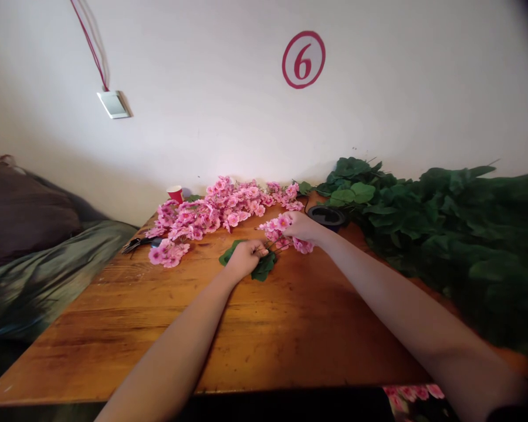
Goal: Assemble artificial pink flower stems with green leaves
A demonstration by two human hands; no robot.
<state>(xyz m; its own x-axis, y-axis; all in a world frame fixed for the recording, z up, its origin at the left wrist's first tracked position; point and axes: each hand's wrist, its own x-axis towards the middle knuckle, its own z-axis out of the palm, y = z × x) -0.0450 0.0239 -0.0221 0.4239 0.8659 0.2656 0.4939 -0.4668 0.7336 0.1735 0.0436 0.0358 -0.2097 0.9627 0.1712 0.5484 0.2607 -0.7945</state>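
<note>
Over the middle of the wooden table (264, 328), my left hand (245, 258) is closed round thin stems, with green leaves (264, 267) showing on both sides of it. To its right, my right hand (300, 226) is closed at a bunch of pink flowers (275, 225). Blossoms show left of and below its fingers, and thin stems run from them towards my left hand. Behind both hands lies a long heap of pink flowers (202, 214). One pink cluster (169, 253) rests nearer, at the left.
A large pile of green leaves (444, 217) covers the right side. A round black object (327, 217) stands beside my right wrist. At the back left are a red paper cup (175, 193) and a dark tool (137, 244). Cloth-covered cushions (30, 217) lie left of the table.
</note>
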